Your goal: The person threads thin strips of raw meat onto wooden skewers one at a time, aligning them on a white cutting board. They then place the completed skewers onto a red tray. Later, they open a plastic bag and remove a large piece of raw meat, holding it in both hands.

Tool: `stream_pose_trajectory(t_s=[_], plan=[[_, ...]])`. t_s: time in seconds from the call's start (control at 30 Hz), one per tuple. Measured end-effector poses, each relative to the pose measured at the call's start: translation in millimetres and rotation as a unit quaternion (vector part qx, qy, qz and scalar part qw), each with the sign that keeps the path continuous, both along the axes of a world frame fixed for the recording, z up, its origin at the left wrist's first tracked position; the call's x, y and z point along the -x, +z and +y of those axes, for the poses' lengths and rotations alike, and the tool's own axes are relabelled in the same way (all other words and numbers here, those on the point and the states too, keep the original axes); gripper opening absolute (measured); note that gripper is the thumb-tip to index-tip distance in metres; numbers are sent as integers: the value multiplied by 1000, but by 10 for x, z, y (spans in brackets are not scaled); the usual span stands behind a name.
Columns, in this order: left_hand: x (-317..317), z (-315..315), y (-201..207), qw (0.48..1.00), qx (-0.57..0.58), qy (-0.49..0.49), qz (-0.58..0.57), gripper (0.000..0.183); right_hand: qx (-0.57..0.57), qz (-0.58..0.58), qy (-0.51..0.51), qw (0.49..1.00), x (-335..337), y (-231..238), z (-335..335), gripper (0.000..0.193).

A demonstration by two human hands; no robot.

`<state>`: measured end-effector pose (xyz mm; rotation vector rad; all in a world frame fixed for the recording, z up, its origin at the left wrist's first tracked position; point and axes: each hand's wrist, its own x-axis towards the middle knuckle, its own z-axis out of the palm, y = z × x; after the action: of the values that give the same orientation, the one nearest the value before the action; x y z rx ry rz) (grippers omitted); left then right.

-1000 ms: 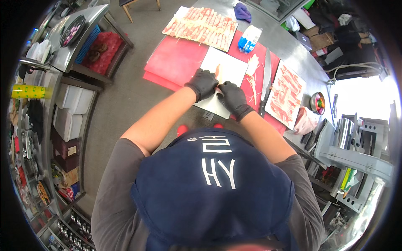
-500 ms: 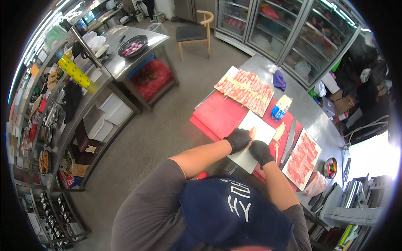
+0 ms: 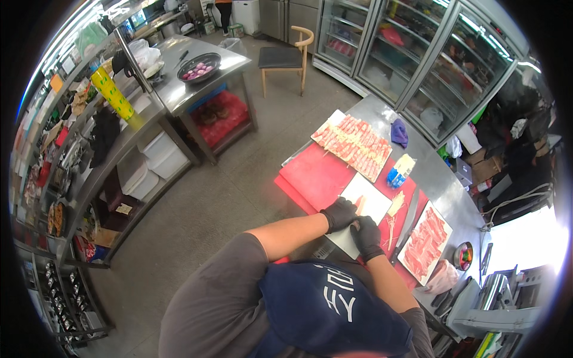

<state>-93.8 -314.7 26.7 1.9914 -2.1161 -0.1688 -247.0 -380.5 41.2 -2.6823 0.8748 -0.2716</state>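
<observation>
My left hand (image 3: 339, 215) and my right hand (image 3: 366, 234), both in black gloves, meet over a white cutting board (image 3: 375, 197). Their fingers are closed at the near end of a thin pink meat slice (image 3: 361, 203); the fingers hide what is rolled or pinched there. Right of the board lie loose enoki mushrooms (image 3: 396, 204), with some thin strands nearer me. A long knife (image 3: 409, 218) rests beside them, then a white tray of raw meat slices (image 3: 425, 243). Farther off, a white tray holds rows of meat rolls (image 3: 352, 147) with pale mushroom ends.
Red mats (image 3: 313, 173) lie under the board on the steel table (image 3: 439, 164). A blue-and-clear mushroom packet (image 3: 401, 172) and a purple cloth (image 3: 399, 133) sit beyond. At right stands a metal bowl (image 3: 463, 256). A chair (image 3: 286, 58) and glass-door fridges (image 3: 394, 59) are farther back.
The whole view has shifted slightly. My right hand has moved up level with the left, its fingers now curled beside the meat slice; the left stays near the same spot.
</observation>
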Motion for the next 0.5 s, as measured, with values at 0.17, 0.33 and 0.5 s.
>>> stream_pose_trajectory(t_s=[0.17,0.33,0.5], plan=[[-41,-15,8,999,-13,-24,16,20,65,51,23,996,-19,-99,-10,17],[-72,-15,4,998,1,-30,57,14,-95,77,-16,992,-111,-117,-247,26],[-36,-40,-4,995,30,-7,99,12,-250,60,19,966,-70,-35,-479,28]])
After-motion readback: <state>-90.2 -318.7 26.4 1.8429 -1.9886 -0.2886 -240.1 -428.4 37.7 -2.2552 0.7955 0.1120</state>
